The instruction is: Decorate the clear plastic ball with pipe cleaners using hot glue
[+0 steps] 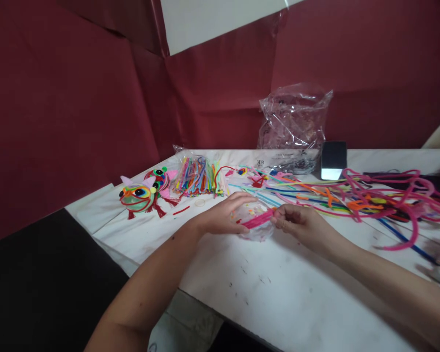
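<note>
Pinching one end of a pink strip (259,219) between thumb and fingertips, the right hand (299,222) holds it across a clear shell (261,233) flecked with colour, while the left hand (222,216) curves loosely around the shell's other side, fingers along the top and thumb low near the strip's far end. The shell sits toward the middle of the desk (220,274), and of the two hands only the right has a tight grip. The likeliest trouble, I judge, is the shell rolling or turning: it looks smooth and rounded, and the left hand cups it rather than clamps it. A hard tug from the right could drag the strip askew, and too firm a squeeze could dent the shell if its wall is as thin as it appears. The tangle of pink fuzzy stems (414,195) near the right forearm could snag a sleeve or wrist and pull other pieces along. As for writing, the large clear bag (293,122) carries dark printed marks; two near its lower left resemble "8R", perhaps reversed, and the others are too creased to read. No brand is legible on the dark box (333,159) beside it.
</note>
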Demonstrator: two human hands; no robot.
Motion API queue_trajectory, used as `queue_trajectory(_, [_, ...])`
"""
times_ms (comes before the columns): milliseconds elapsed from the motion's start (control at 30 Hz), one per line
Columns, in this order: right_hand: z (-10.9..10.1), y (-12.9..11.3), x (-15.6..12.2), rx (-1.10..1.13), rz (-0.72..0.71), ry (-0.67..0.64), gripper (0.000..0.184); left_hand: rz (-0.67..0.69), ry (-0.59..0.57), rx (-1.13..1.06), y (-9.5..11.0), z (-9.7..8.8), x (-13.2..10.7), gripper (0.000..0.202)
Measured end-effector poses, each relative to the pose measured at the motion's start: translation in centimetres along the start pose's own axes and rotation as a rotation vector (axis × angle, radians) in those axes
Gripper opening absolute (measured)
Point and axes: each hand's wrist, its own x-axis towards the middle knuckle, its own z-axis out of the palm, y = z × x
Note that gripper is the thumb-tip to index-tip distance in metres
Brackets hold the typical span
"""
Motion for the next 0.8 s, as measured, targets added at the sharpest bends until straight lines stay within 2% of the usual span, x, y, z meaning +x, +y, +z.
queue_trajectory(200, [0.6, 0.1, -0.1, -0.031, -0.051, 0.022, 0.033, -0.014, 0.087, -0.022, 0.7, 0.3, 0.0, 0.060])
queue_trajectory(433, [1.4, -1.4, -0.8, -0.098, -0.081, 0.063, 0.029, -0.035, 0.251, -0.025, 1.1, 1.4, 0.5, 0.049])
queue_trajectory(800, [1.8, -2.1, -1.4, -0.197, -0.111, 0.151, 0.023, -0.040, 0.243, -0.070, 1.2, 1.3, 0.4, 0.051])
